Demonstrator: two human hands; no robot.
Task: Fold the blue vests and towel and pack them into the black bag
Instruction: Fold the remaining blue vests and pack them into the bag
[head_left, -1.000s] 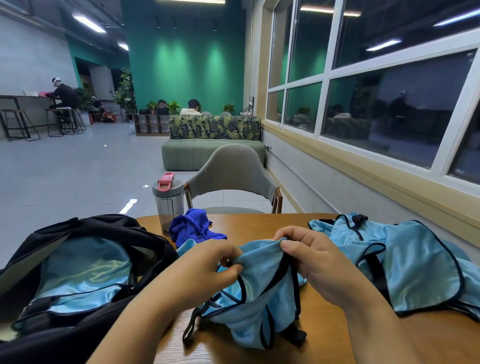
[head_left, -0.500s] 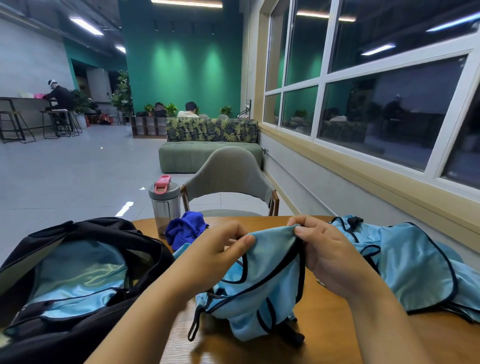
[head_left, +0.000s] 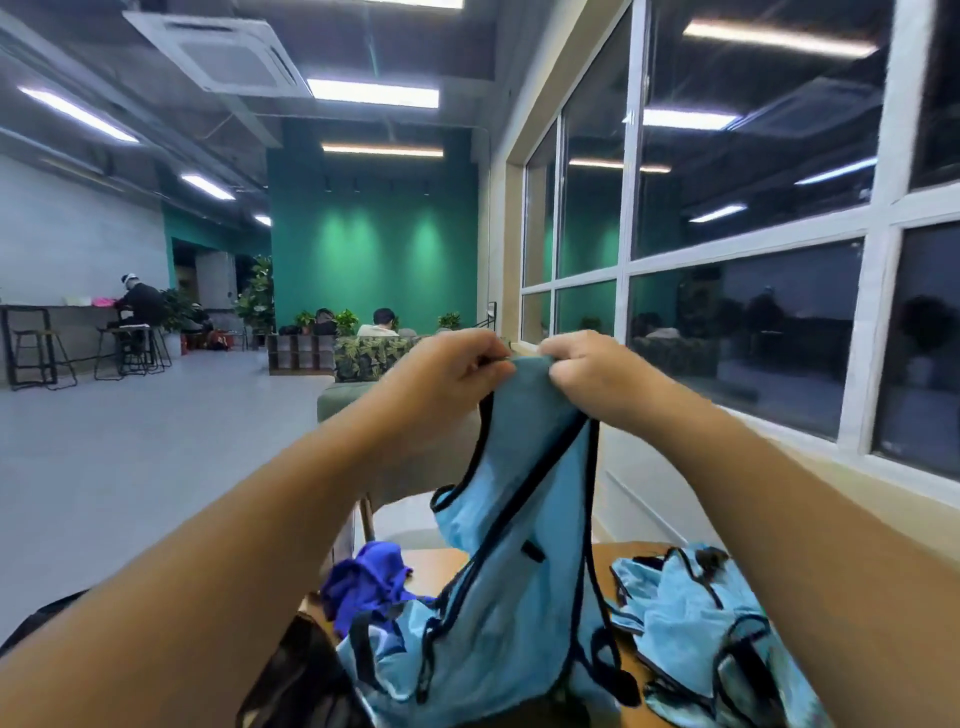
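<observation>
Wooden table (head_left: 441, 564) ran across the bottom of the head view, mostly covered. Black bag (head_left: 304, 670) sat at lower left, only an edge of its opening in frame; contents could not be told.

Held vest (head_left: 514, 587), light blue with black trim, hung straight down from the hands. Long axis vertical; upper end at the hands, lower end bunched on the table just beside the bag. A second blue vest (head_left: 696, 629) lay crumpled on the table to the right, apart from the held one. Dark blue towel (head_left: 366, 582) lay heaped behind the bag, left of the hanging vest.

Left hand (head_left: 447, 366) and right hand (head_left: 589, 371) were raised side by side, nearly touching, each with fingers curled and pinching the vest's top edge. Frame was motion-blurred, so the exact part pinched, probably a shoulder strap, was uncertain.

Judgement: the vest lay directly below both hands, equally near each; spreading the hands apart should open it for folding.
</observation>
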